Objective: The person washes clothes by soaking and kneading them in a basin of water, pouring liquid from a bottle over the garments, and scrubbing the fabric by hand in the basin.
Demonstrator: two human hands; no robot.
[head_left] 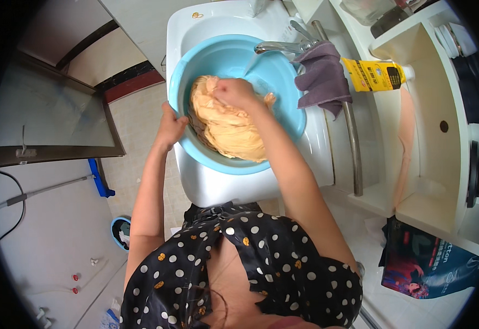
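Nearest the camera, along the lower edge, spreads a dotted black garment (pixel 299 268). Beyond it, inside a round blue basin (pixel 291 115), lies a yellow cloth (pixel 234 134), heaped toward the left and near walls, its longer run slanting from far left to near right. The right hand (pixel 236 92) is at the heap's far end, its grip closed, fingers curled in and seemingly clamped on a fold; most of the cloth lies from that grip back toward the person, partly beneath the right forearm (pixel 291 170). The left hand (pixel 172 125) has its grip on the basin's left rim, thumb over the edge, apart from the fabric, so the right is the nearer of the two. The basin rests on a white sink (pixel 223 192). Farther on, a metal faucet (pixel 278 47) sends a thin water stream (pixel 249 64) down just beyond the right fist. Right of that hangs a purple-grey towel (pixel 324 79), near a yellow tube (pixel 373 75).
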